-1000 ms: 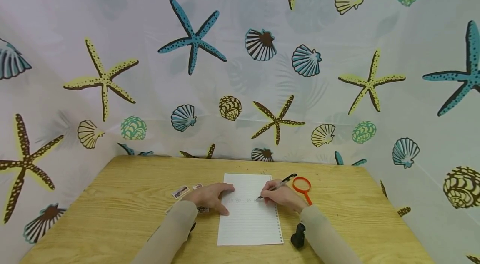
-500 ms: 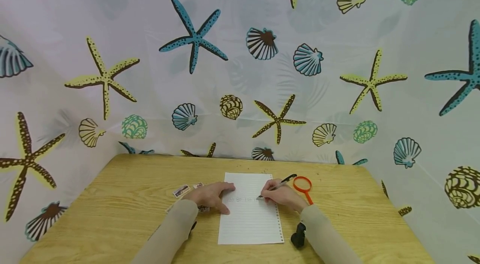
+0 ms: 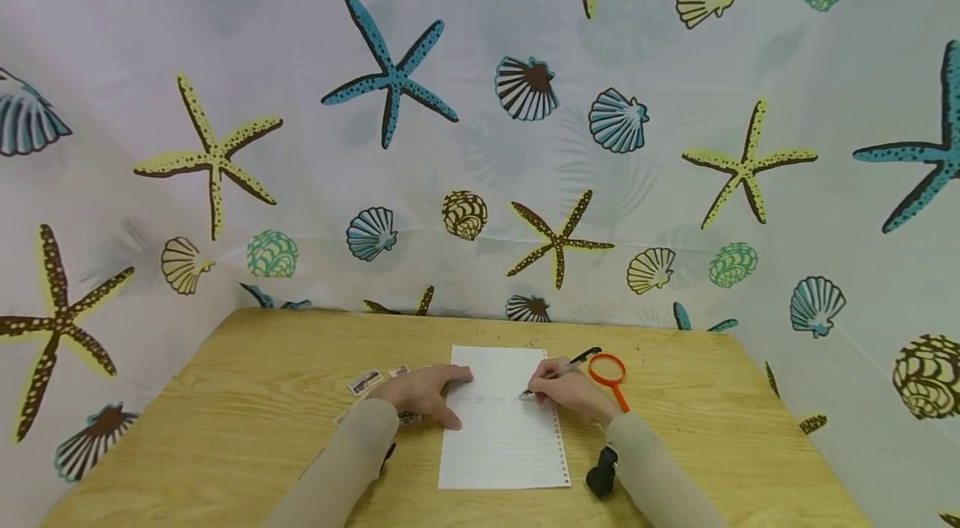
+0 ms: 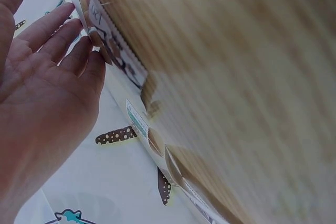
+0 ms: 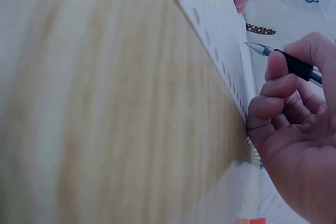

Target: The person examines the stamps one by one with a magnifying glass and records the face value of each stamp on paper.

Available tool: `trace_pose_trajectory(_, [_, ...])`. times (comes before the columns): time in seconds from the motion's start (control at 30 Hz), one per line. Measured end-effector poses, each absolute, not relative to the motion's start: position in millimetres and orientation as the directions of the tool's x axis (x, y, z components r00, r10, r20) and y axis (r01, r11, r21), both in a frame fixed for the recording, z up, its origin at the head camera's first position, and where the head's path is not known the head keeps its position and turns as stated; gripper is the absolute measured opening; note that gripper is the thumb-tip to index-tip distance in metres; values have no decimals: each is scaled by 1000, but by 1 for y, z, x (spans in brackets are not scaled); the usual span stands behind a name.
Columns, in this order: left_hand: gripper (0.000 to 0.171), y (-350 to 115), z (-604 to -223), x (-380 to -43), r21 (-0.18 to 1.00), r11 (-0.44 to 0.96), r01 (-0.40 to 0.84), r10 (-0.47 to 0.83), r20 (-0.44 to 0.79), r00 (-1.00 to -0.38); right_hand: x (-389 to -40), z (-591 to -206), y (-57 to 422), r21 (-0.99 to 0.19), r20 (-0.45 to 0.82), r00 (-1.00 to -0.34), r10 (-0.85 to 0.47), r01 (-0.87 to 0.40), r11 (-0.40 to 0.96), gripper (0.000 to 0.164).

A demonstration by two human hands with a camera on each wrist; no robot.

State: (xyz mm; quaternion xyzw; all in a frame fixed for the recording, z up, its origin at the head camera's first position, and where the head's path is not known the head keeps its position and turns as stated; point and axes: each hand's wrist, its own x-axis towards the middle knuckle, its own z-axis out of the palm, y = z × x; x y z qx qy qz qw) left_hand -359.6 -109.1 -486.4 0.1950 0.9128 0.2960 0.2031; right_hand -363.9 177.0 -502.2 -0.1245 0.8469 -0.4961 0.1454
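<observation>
A sheet of lined paper (image 3: 504, 453) with punched holes along its right edge lies on the wooden table, a short row of faint handwritten figures across its upper half. My right hand (image 3: 572, 391) pinches a pen (image 3: 576, 361), black at the grip and cap end, its tip at the row's right end. In the right wrist view the pen (image 5: 298, 66) sits between thumb and curled fingers. My left hand (image 3: 424, 393) rests on the sheet's left edge with fingers spread. Several small stamps (image 3: 365, 381) lie beside and partly under it; one stamp (image 4: 116, 43) shows near the fingertips.
Just right of the right hand lies a red-rimmed magnifying glass (image 3: 607, 371). A small black object (image 3: 602, 474), kind unclear, is by the right forearm. A curtain (image 3: 480, 145) printed with starfish and shells surrounds the wooden table (image 3: 270, 370) at the back and sides.
The right hand and pen have shifted slightly right along the written row, and the last figures show more fully. The left hand stays in place on the paper.
</observation>
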Motion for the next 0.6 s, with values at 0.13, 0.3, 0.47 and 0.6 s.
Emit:
trace_pose_trajectory(0.13, [81, -108, -486, -360, 617, 750, 238, 475, -252, -843, -365, -502, 180, -880, -133, -925, -355, -55, 473, 13])
trace_pose_trajectory(0.3, [81, -108, -485, -360, 623, 745, 236, 478, -253, -841, -366, -502, 183, -886, -139, -922, -362, -48, 461, 15])
trace_pose_trajectory(0.47, [80, -109, -485, -359, 630, 740, 235, 488, -262, -833, -365, -503, 184, -891, -156, -917, -367, -30, 454, 15])
trace_pose_trajectory(0.6, [80, -110, -485, -359, 638, 732, 240, 494, -252, -832, -365, -502, 182, -895, -155, -917, -368, -28, 445, 15])
